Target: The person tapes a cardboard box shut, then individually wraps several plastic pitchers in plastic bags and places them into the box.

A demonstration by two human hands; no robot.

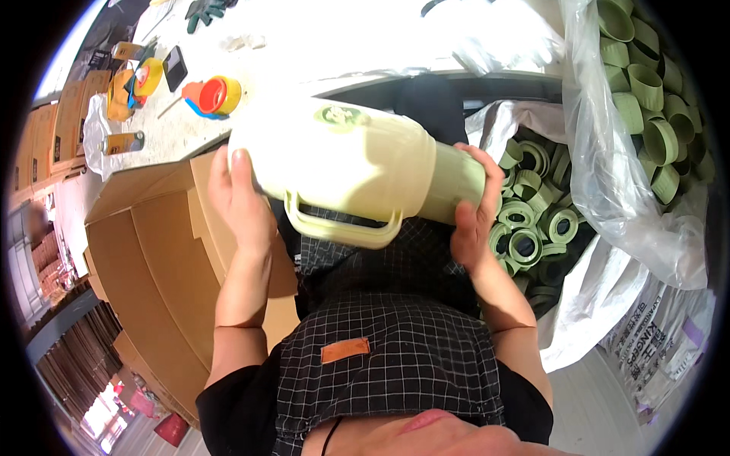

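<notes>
I hold a pale yellow-green plastic jug (342,163) sideways in front of my chest, its handle (346,224) pointing down toward me. My left hand (239,201) grips the jug's wide end on the left. My right hand (475,209) wraps around the narrower, greener end (452,182) on the right. A round embossed mark (341,115) shows on the jug's upper side. Both forearms rise from the lower edge over my black checked apron (380,342).
An open cardboard box (163,251) stands at my left. A white sack (608,296) at my right holds several green rings (532,228). A clear bag (608,152) of green cups (650,83) hangs upper right. Tape rolls (217,95) and cans lie on the worktable (327,42).
</notes>
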